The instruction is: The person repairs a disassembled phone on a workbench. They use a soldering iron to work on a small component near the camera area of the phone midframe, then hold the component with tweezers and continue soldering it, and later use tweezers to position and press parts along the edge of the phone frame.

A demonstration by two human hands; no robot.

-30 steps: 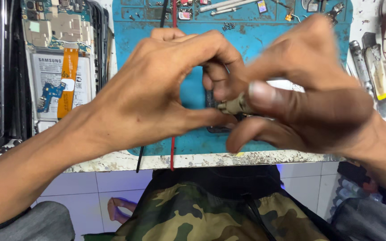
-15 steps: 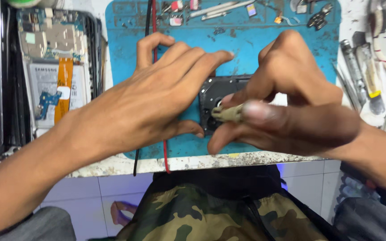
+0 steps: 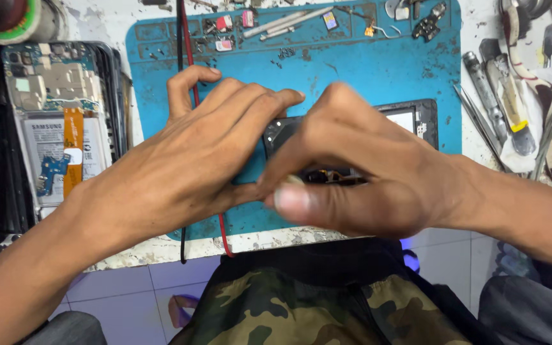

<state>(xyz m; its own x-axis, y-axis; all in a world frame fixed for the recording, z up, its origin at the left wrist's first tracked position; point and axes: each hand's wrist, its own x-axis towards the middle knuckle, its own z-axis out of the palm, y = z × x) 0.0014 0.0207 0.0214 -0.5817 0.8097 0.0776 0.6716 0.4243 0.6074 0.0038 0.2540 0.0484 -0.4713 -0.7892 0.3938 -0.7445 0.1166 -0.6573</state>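
Two hands meet over a blue mat (image 3: 365,70) on a tabletop (image 3: 474,137). The left hand (image 3: 193,153) lies flat, fingers spread, pressing on a black phone frame (image 3: 416,118) at the mat's middle. The right hand (image 3: 352,172) curls over the frame, thumb and fingers pinched near a small part, too hidden to identify. An opened phone (image 3: 52,128) lies left; tools (image 3: 499,96) lie right.

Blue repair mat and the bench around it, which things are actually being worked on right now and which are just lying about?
In hand:
- left hand, flat on the blue mat
- right hand, pinching over the black phone frame
- black phone frame, on the mat under both hands

Lying about:
- opened phone with orange flex cable, left of the mat
- red and black wires
- small parts and screws along the mat's top edge
- hand tools at right
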